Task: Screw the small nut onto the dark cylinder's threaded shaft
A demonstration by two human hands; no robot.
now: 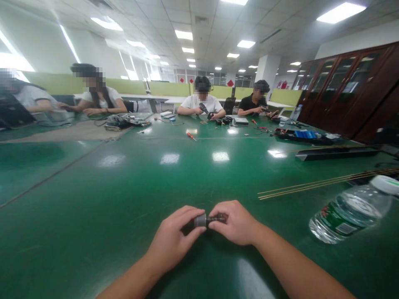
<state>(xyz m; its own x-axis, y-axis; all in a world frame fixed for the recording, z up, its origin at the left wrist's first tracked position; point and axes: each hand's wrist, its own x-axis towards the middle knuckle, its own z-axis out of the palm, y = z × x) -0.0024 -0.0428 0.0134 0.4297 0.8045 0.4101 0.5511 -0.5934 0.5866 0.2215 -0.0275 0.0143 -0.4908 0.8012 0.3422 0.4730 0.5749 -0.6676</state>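
Both my hands meet low in the middle of the view over a green table. My left hand pinches the grey end of a small dark cylindrical part. My right hand closes its fingers round the darker right end of the same part. The part is held just above the table surface, and what it is exactly is too small to tell.
A clear water bottle lies on its side at the right. Thin brass rods stretch across the right side, with a long black bar behind. Several people work at the far edge among tools, a red screwdriver and boxes.
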